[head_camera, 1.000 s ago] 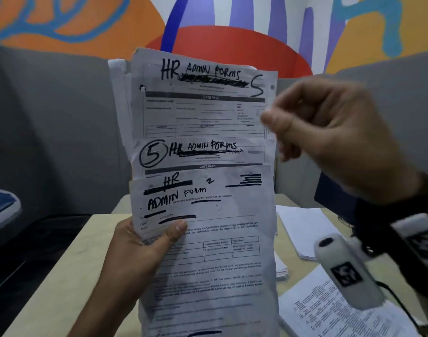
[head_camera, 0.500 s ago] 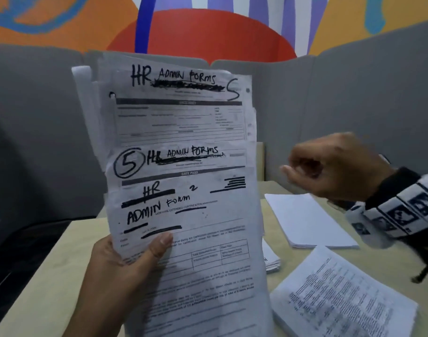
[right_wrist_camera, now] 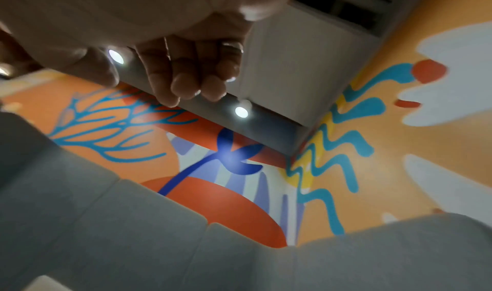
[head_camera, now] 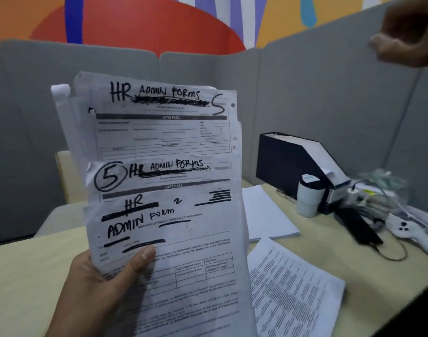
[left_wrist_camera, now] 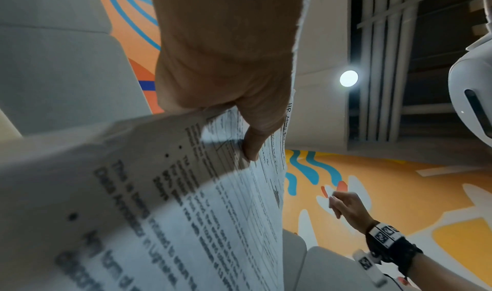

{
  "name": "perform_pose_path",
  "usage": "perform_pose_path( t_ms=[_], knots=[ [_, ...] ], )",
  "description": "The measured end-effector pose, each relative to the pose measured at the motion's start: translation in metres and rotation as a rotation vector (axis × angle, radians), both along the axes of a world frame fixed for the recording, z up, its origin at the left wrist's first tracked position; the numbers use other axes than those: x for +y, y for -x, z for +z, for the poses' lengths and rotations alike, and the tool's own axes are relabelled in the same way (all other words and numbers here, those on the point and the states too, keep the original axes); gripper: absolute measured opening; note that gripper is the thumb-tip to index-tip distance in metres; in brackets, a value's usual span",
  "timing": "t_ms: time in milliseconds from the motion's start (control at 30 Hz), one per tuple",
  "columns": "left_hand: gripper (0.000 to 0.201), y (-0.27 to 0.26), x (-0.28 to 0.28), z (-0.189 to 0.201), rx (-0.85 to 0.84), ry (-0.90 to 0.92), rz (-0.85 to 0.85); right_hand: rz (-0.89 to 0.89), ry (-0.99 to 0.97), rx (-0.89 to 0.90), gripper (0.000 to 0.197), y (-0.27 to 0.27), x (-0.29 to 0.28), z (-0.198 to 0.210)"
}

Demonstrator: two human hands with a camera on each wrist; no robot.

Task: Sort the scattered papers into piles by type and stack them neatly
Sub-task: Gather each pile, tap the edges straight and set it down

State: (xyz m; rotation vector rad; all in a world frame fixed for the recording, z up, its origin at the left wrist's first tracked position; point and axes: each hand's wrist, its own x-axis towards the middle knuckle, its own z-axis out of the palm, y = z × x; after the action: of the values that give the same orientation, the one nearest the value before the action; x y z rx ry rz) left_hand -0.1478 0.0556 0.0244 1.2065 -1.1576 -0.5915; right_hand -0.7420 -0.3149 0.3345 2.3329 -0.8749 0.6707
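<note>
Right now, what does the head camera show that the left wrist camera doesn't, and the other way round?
Only the head view shows the table, two paper piles lying on it, a dark file box and a white cup; the handwritten "HR Admin Forms" headings read plainly there. Only the left wrist view shows the ceiling light and the right wristband. Both show the left hand gripping the fanned forms, and the right hand raised and empty, its fingers loosely curled.

Counted near file box (head_camera: pixel 290 164): two paper piles on table (head_camera: pixel 268 212) (head_camera: pixel 295 290), one white cup (head_camera: pixel 309 198), one white controller (head_camera: pixel 412 232); three overlapped handheld forms visible (head_camera: pixel 164 190).
</note>
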Motion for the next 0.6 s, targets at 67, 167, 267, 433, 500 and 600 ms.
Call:
perform_pose_path(
  t_ms=[67, 167, 267, 433, 500, 600],
  knots=[
    [0.021, 0.009, -0.009, -0.001, -0.022, 0.019, -0.002, -0.228, 0.0, -0.032, 0.033, -0.144, 0.138, -0.028],
    [0.02, 0.025, -0.017, 0.005, 0.024, 0.048, -0.051, 0.177, 0.039, -0.149, 0.047, -0.243, 0.196, -0.063],
    [0.026, 0.029, -0.029, 0.011, 0.042, 0.086, -0.044, 0.239, -0.561, -0.419, 0.07, -0.285, 0.173, -0.092],
    [0.027, 0.014, -0.044, 0.028, 0.114, 0.151, 0.078, 0.588, -1.109, -0.498, 0.05, -0.37, 0.162, -0.145],
    [0.028, 0.003, -0.042, 0.031, 0.12, 0.164, 0.116, 0.678, -1.174, -0.62, 0.042, -0.395, 0.163, -0.163],
    [0.028, -0.017, -0.034, 0.029, 0.145, 0.157, 0.175, 0.792, -1.198, -0.734, 0.038, -0.429, 0.167, -0.18]
  ],
)
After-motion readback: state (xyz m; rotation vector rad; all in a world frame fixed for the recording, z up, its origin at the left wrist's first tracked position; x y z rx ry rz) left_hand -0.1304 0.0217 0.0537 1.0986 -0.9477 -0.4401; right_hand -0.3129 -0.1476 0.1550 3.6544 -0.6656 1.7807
